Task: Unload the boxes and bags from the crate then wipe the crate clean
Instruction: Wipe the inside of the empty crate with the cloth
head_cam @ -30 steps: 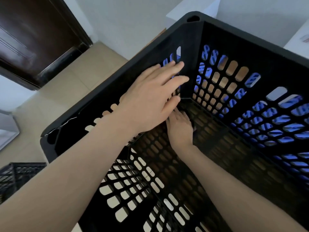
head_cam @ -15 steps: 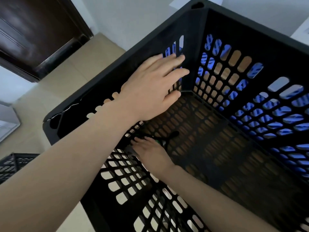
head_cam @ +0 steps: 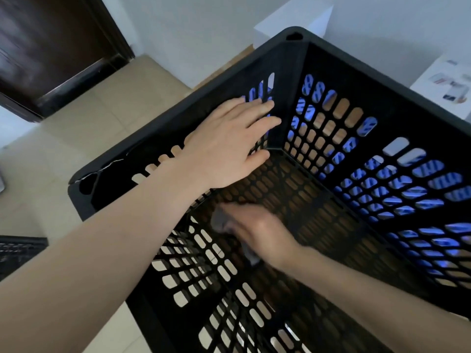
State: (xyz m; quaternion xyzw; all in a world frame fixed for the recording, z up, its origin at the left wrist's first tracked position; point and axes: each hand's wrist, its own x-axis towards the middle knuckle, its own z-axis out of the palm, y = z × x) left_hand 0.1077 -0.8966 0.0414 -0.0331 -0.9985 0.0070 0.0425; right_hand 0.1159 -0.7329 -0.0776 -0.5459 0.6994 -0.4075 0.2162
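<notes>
The crate (head_cam: 382, 93) is standing tilted in the view, with its far corner (head_cam: 286, 98) pointing away and its slotted walls rising steeply on both sides. The rim is running unbroken along the right wall. On the left rim, near the near-left corner, a thin pale crack (head_cam: 107, 166) is showing. Inside, the slotted crate floor (head_cam: 293, 189) is lying open between the right hand (head_cam: 262, 233) and the right wall, and on toward the far corner. Something blue is showing through the right wall's slots.

The left hand (head_cam: 224, 146) is lying flat against the inside of the left wall, just short of the far corner. Its fingers (head_cam: 265, 106) are straight and spread across the slots, grasping nothing, with the forearm crossing over the left rim.

The right hand is reaching down onto the crate floor close to the left wall, blurred with motion. It is lying over a grey cloth (head_cam: 221, 220), which is sticking out at the fingertips and again by the wrist. Whether the fingers are pinching the cloth or pressing it flat, I cannot tell.

Outside, the crate is sitting on beige tiles (head_cam: 89, 118). A dark door (head_cam: 51, 47) is standing well apart at the upper left, a white box (head_cam: 293, 19) is sitting just behind the far corner, and a second crate (head_cam: 17, 250) is showing at the left edge.
</notes>
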